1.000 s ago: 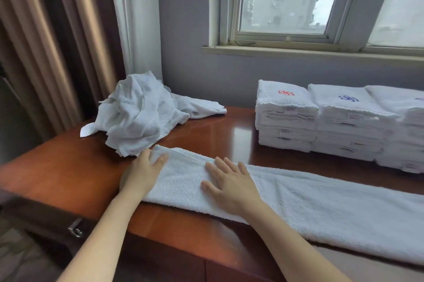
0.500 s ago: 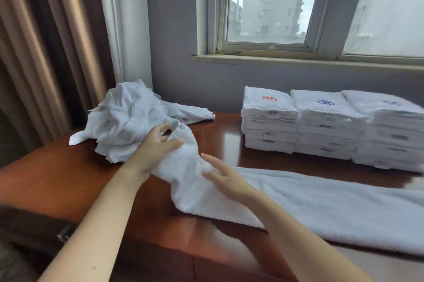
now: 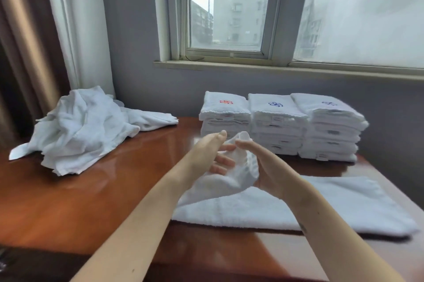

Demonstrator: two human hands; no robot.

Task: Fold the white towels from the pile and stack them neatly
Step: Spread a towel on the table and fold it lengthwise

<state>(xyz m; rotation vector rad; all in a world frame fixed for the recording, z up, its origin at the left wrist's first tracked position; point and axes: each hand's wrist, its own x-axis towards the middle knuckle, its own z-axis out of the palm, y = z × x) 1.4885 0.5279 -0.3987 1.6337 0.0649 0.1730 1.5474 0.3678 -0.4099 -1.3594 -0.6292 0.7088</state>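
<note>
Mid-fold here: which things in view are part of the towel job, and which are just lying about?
Part of the job:
- long towel, one end raised between left hand and right hand
- unfolded pile
- folded stacks, three side by side

Just there:
- table underneath
- curtains
- window

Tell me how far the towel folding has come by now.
Done: three stacks of folded towels stand at the back. In hand: the left hand and right hand lift one end of a towel off the table; its other part lies flat. Left: finishing this fold, then the crumpled pile at the left.
</note>
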